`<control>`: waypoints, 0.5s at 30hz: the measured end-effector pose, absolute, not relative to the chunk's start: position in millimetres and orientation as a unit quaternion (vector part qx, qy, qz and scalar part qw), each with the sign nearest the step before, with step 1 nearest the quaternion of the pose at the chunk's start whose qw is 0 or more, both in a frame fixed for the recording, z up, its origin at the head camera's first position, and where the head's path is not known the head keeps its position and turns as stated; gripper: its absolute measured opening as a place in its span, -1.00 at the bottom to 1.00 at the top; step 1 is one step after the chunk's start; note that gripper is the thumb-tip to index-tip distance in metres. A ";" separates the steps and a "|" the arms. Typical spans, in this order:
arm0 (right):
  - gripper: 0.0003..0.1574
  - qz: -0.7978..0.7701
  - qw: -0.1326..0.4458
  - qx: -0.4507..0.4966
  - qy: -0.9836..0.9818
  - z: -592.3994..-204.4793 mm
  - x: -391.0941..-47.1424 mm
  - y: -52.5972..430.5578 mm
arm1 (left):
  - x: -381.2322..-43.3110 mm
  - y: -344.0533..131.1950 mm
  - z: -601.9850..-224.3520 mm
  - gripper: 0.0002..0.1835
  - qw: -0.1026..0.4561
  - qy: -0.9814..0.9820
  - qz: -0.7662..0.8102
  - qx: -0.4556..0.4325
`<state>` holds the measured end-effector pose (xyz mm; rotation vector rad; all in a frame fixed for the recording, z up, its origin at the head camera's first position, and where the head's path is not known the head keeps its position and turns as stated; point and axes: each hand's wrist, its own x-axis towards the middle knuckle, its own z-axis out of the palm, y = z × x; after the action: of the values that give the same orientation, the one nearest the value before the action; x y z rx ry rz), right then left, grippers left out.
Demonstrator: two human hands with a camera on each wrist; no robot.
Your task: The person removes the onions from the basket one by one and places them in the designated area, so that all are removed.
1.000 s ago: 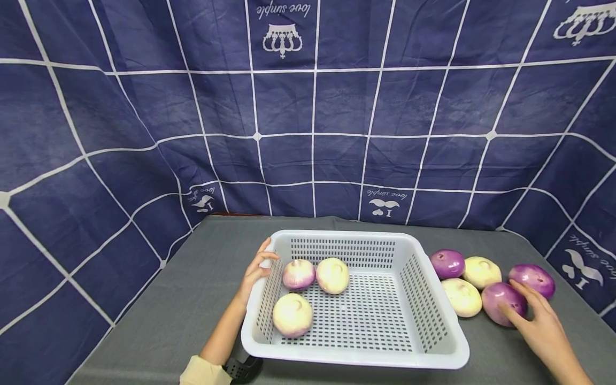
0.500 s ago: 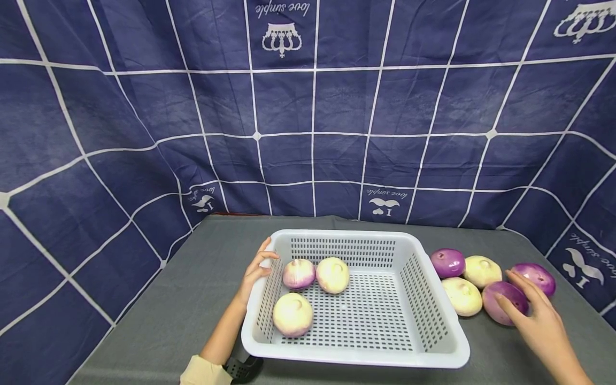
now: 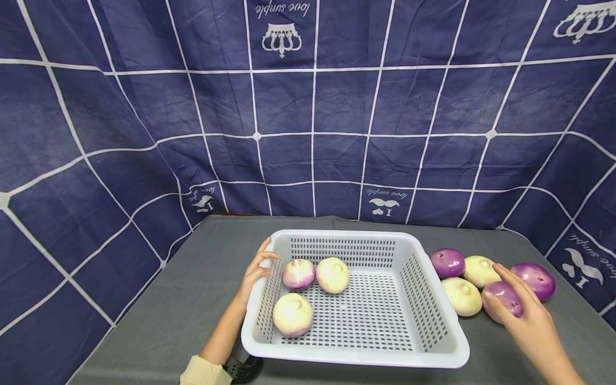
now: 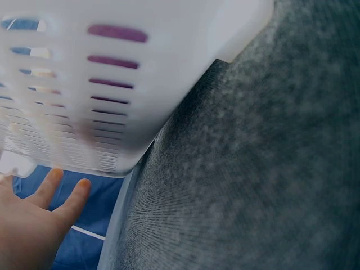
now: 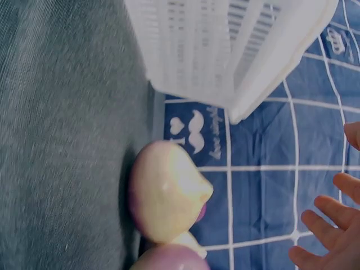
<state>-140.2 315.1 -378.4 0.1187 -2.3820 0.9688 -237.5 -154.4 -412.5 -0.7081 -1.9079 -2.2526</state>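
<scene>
Right hand [image 3: 531,316] hovers near purple vegetable [image 3: 508,298] (basket [image 3: 356,360] holds 3).

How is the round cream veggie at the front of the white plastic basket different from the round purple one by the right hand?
The round cream veggie is mostly pale, purple low down; the round purple veggie looks purple wherever it shows. The cream one sits inside the white plastic basket; the purple one is outside it. Nothing covers the cream one; the right hand partly hides the purple one. Both are roundish.
</scene>
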 end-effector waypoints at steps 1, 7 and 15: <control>-0.28 0.362 0.282 0.049 -0.887 -376.7 -139.3 312.0 | -237.6 -154.5 -412.6 -0.59 0.053 -0.628 -0.741 -0.233; -0.26 0.371 0.299 0.084 -0.875 -366.7 -134.9 292.7 | -237.1 -154.3 -412.3 -0.60 0.053 -0.629 -0.740 -0.232; -0.20 0.383 0.275 0.140 -0.871 -357.0 -132.2 270.0 | -236.6 -153.8 -411.4 -0.57 0.052 -0.623 -0.744 -0.236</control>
<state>-132.2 270.0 -357.0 0.3755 -2.3407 1.0304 -236.6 -153.8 -411.4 -0.7184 -1.8949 -2.2619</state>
